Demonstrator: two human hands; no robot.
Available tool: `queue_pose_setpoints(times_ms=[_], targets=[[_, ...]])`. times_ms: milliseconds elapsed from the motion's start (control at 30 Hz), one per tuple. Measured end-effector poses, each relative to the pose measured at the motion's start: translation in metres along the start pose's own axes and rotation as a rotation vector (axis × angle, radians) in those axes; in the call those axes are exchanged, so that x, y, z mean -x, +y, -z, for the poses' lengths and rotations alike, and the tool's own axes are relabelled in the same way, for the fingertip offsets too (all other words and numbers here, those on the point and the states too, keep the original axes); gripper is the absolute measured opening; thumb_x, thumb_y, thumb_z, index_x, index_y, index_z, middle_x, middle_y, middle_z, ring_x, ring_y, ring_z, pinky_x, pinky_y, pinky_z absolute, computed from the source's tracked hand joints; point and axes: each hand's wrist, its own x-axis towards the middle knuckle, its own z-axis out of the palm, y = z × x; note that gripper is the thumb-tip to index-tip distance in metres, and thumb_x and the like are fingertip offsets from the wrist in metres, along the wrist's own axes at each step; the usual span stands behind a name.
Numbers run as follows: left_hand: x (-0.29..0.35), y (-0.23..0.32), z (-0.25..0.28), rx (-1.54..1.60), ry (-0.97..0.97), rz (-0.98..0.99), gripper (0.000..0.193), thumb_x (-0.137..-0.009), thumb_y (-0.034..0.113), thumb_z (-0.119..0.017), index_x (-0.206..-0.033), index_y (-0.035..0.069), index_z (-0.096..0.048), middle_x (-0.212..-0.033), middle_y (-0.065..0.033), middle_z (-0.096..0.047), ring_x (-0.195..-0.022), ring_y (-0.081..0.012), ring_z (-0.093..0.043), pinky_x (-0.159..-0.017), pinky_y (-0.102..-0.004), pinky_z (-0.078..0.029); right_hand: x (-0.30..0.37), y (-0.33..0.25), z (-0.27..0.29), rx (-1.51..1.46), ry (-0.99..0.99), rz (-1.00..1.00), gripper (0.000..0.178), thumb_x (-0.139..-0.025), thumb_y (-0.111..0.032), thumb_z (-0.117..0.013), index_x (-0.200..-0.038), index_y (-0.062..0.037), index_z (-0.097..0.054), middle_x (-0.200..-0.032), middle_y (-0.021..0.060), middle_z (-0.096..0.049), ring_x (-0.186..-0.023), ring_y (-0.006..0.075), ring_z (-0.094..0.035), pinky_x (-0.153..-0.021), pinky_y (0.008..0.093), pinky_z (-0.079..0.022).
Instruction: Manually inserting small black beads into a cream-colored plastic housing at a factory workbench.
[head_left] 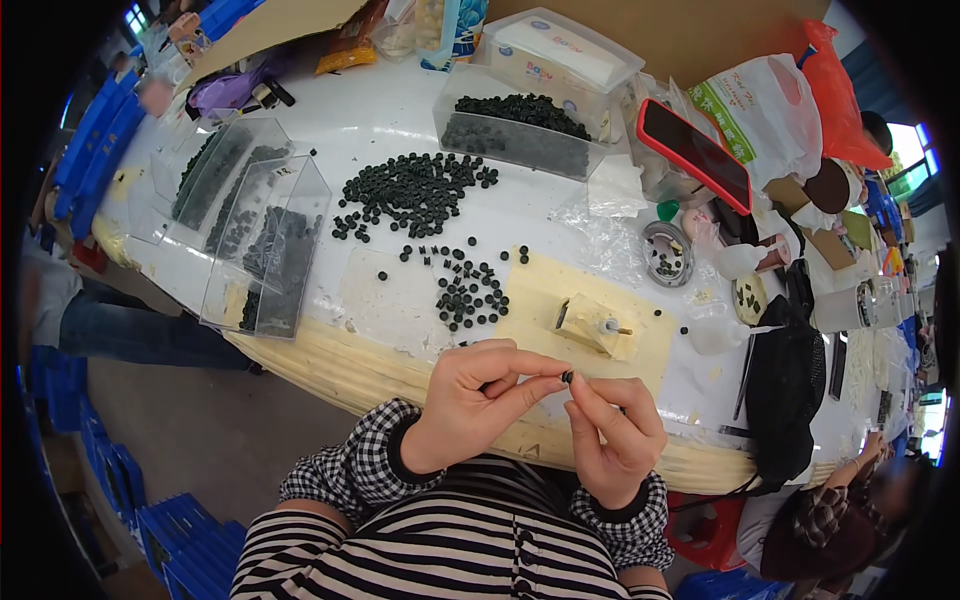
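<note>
Between the fingertips of both hands, just over the table's near edge, is a small black round part. My left hand pinches it from the left with thumb and forefinger. From the right, the thumb and forefinger of my right hand close on the same part. Beyond my hands a small block wrapped in yellowish tape, with a metal pin, sits on a yellow sheet. Left of the sheet lies a loose group of black round parts, and a larger pile spreads behind it.
Clear plastic bins with black parts stand at the left; another clear bin is at the back. To the right are a red-framed phone, a round dish, squeeze bottles and a black bag. Another person sits at lower right.
</note>
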Motion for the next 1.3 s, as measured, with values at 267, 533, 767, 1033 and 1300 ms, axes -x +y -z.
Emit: queue_pose_setpoints(times_ms=[267,533,767,1033,1300], targets=[[0.003,-0.006,-0.001,0.018,0.015,0.018,0.019,-0.082,0.004,-0.072,-0.100,0.006,-0.073,-0.056,0.0044,-0.041,-0.051,-0.0041,-0.031,-0.048,-0.0227,-0.025,0.001,-0.001,0.000,0.012,-0.006,-0.009,0.040,-0.066,0.007,-0.076,-0.104,-0.0041,-0.073,-0.084,0.0066,-0.065,-0.067,0.0181,-0.057,-0.058,0.0272,-0.044],[0.005,-0.005,0.000,0.061,0.019,0.031,0.018,-0.081,0.001,-0.072,-0.099,0.004,-0.073,-0.061,0.0045,-0.048,-0.052,-0.0021,-0.033,-0.048,-0.0196,-0.027,0.002,-0.004,-0.002,0.012,-0.009,-0.027,0.037,-0.068,0.007,-0.074,-0.103,-0.0039,-0.073,-0.085,0.0072,-0.064,-0.067,0.0187,-0.056,-0.059,0.0272,-0.044],[0.004,-0.005,-0.001,0.082,0.014,0.056,0.018,-0.082,0.001,-0.072,-0.100,0.004,-0.073,-0.061,0.0057,-0.047,-0.053,-0.0015,-0.033,-0.049,-0.0191,-0.027,0.002,-0.004,0.000,0.040,-0.014,-0.020,0.037,-0.068,0.007,-0.075,-0.104,-0.0041,-0.072,-0.084,0.0069,-0.064,-0.067,0.0185,-0.057,-0.058,0.0274,-0.045],[0.002,-0.010,0.000,0.149,0.031,0.124,0.018,-0.084,0.004,-0.071,-0.101,0.002,-0.072,-0.058,0.0094,-0.042,-0.052,0.0003,-0.028,-0.049,-0.0186,-0.023,-0.005,-0.004,0.000,0.038,-0.014,0.002,0.038,-0.067,0.007,-0.075,-0.104,-0.0040,-0.072,-0.085,0.0076,-0.065,-0.068,0.0186,-0.058,-0.058,0.0278,-0.046],[-0.003,-0.006,-0.003,0.440,0.038,0.378,0.014,-0.089,0.003,-0.066,-0.102,0.001,-0.069,-0.064,0.0080,-0.048,-0.054,-0.0007,-0.032,-0.051,-0.0180,-0.028,-0.019,0.008,0.022,0.254,0.119,-0.123,0.032,-0.074,0.005,-0.073,-0.105,-0.0018,-0.071,-0.086,0.0097,-0.062,-0.074,0.0210,-0.059,-0.063,0.0292,-0.047]])
